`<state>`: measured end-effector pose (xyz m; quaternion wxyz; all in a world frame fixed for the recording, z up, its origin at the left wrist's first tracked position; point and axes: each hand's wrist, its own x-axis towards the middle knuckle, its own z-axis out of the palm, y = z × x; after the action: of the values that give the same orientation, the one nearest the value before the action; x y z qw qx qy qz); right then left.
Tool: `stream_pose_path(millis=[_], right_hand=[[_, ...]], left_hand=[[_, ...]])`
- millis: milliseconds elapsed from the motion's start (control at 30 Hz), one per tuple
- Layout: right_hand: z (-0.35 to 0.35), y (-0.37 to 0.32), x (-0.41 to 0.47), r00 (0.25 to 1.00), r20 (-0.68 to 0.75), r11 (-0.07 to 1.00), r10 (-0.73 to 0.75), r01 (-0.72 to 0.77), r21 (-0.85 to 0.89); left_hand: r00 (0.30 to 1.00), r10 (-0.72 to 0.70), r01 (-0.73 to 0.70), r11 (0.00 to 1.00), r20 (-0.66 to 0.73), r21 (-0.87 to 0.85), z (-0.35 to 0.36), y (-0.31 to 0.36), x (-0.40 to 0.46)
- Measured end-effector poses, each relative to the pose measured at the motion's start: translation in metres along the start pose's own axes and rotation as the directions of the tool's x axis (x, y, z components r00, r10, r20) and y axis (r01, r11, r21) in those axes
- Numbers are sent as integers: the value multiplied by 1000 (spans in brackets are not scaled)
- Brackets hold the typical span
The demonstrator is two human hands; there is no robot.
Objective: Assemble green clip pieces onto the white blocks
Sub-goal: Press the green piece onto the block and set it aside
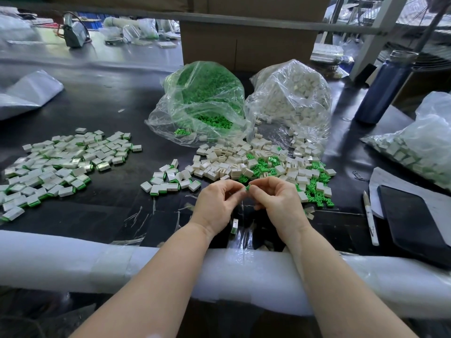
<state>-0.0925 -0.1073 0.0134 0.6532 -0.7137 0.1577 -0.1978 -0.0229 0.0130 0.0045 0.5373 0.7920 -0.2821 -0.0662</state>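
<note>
My left hand point(217, 203) and my right hand point(278, 201) meet fingertip to fingertip over the black table. A small green clip piece point(247, 188) shows between them, pinched by my right fingers. My left fingers are curled at the same spot; what they hold is hidden. Just behind lies a mixed heap of loose white blocks point(234, 162) and green clips point(314, 189). Blocks with green clips fitted lie in a small group point(168, 182) and a large spread point(58, 164) at the left. One white block point(234, 225) lies below my hands.
Two clear bags stand behind the heap, one of green clips point(205, 98), one of white blocks point(290, 96). A blue bottle point(385, 89), another bag point(419, 147), a pen point(371, 218) and a dark tablet point(415, 220) are at the right. White foam padding point(73, 262) runs along the near edge.
</note>
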Motion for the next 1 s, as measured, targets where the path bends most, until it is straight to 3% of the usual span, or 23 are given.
stream_pose_path(millis=[267,533,833,1000], right_hand=[[2,0,0,1000,-16,999,17,-18,-31],[1,0,-1,999,34,986,26,-20,-167],[2,-1,-1,1000,20,1000,12,-12,22],[2,-1,-1,999,36,1000,7,-8,23]], left_hand=[[997,-53,55,998,54,-27,0,1,0],[996,-36,28,994,79,102,0,0,-3],[999,-45,45,998,12,-42,1,3,-1],[999,-37,38,998,20,-55,0,3,-1]])
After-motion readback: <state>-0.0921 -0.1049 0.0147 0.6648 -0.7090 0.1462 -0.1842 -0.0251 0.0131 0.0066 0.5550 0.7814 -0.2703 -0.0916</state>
